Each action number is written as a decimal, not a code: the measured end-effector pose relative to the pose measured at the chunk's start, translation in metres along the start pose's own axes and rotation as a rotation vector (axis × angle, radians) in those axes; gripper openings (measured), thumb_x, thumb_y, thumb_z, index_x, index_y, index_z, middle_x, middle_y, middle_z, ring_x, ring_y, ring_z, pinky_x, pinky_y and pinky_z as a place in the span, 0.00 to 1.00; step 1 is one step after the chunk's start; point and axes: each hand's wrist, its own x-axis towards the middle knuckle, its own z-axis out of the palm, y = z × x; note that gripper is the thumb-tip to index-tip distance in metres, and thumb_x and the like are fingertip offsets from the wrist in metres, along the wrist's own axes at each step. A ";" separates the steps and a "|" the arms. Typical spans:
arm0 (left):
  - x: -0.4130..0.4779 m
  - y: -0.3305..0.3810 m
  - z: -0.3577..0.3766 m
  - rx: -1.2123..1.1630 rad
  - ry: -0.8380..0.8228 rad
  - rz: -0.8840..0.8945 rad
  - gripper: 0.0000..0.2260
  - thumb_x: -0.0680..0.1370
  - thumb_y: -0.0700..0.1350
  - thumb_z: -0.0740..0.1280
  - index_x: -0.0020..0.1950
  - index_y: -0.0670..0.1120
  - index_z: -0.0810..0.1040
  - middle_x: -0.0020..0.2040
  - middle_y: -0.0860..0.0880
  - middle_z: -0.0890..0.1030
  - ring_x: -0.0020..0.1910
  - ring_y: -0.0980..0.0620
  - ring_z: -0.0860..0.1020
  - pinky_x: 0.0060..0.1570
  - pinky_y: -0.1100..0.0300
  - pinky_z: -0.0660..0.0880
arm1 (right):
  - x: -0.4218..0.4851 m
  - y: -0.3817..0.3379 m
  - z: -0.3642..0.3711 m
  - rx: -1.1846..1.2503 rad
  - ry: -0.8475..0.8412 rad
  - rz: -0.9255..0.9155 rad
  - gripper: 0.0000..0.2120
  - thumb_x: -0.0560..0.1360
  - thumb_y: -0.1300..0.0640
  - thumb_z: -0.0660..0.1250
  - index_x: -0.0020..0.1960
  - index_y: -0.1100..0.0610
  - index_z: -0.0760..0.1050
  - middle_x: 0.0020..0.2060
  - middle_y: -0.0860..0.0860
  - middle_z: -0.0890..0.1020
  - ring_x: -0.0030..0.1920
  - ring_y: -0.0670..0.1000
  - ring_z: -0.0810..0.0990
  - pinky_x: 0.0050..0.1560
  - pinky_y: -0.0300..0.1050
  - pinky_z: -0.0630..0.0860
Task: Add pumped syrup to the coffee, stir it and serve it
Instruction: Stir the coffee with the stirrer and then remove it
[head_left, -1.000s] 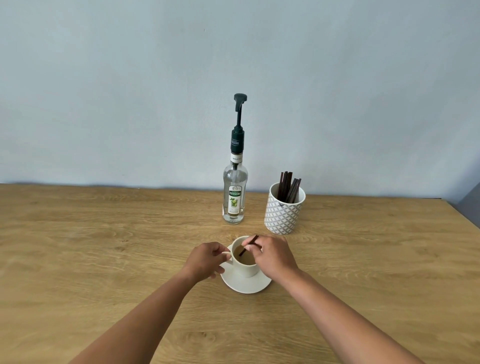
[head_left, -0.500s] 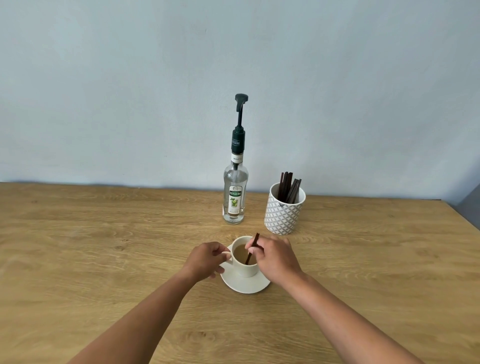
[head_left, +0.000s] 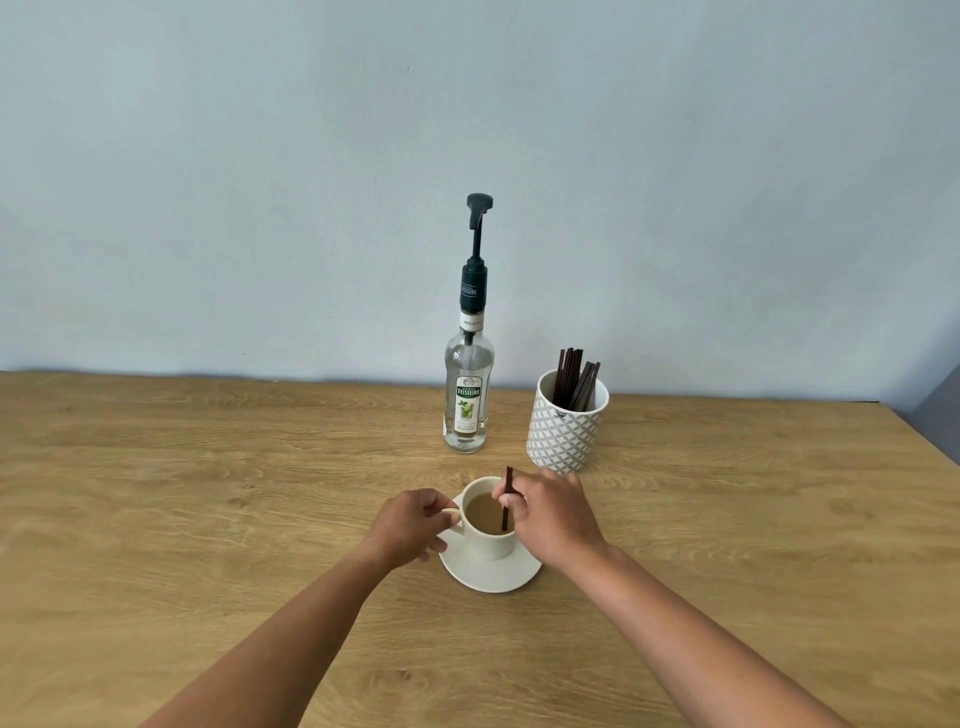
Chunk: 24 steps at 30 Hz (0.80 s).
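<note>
A white cup (head_left: 485, 540) of light-brown coffee (head_left: 480, 514) stands on a white saucer (head_left: 491, 577) at the table's middle. My left hand (head_left: 410, 525) pinches the cup's handle on its left side. My right hand (head_left: 550, 514) holds a dark brown stirrer (head_left: 507, 499) nearly upright, its lower end in the coffee near the cup's right wall. Behind the cup stands a clear glass syrup bottle (head_left: 467, 395) with a dark green pump (head_left: 477, 244), untouched.
A white patterned holder (head_left: 566, 431) with several dark stirrers (head_left: 574, 384) stands right of the bottle, just behind my right hand. The wooden table (head_left: 208, 493) ends at a pale wall at the back and an edge at the far right.
The stirrer has swung from a slant to nearly upright and moved to the cup's right side as my right hand circles it. My left hand has kept its hold on the handle.
</note>
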 end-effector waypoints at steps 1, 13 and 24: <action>0.000 0.000 0.000 0.000 -0.002 0.001 0.02 0.78 0.46 0.71 0.48 0.50 0.83 0.44 0.51 0.87 0.38 0.53 0.87 0.32 0.58 0.81 | 0.000 -0.001 0.001 0.035 -0.013 0.004 0.07 0.79 0.52 0.63 0.51 0.46 0.79 0.47 0.43 0.85 0.52 0.50 0.76 0.58 0.49 0.65; 0.001 0.000 -0.001 0.003 -0.002 0.007 0.01 0.78 0.46 0.71 0.47 0.50 0.83 0.42 0.51 0.86 0.37 0.53 0.87 0.30 0.60 0.80 | -0.001 0.002 -0.001 -0.067 -0.002 -0.018 0.08 0.80 0.53 0.62 0.54 0.46 0.79 0.50 0.42 0.84 0.53 0.49 0.76 0.56 0.48 0.65; 0.001 0.000 -0.002 0.005 -0.006 0.002 0.02 0.78 0.46 0.71 0.48 0.50 0.83 0.43 0.51 0.87 0.37 0.54 0.87 0.31 0.60 0.81 | 0.001 -0.007 0.005 0.112 -0.030 0.025 0.09 0.78 0.51 0.65 0.53 0.45 0.82 0.50 0.44 0.85 0.56 0.49 0.76 0.64 0.48 0.64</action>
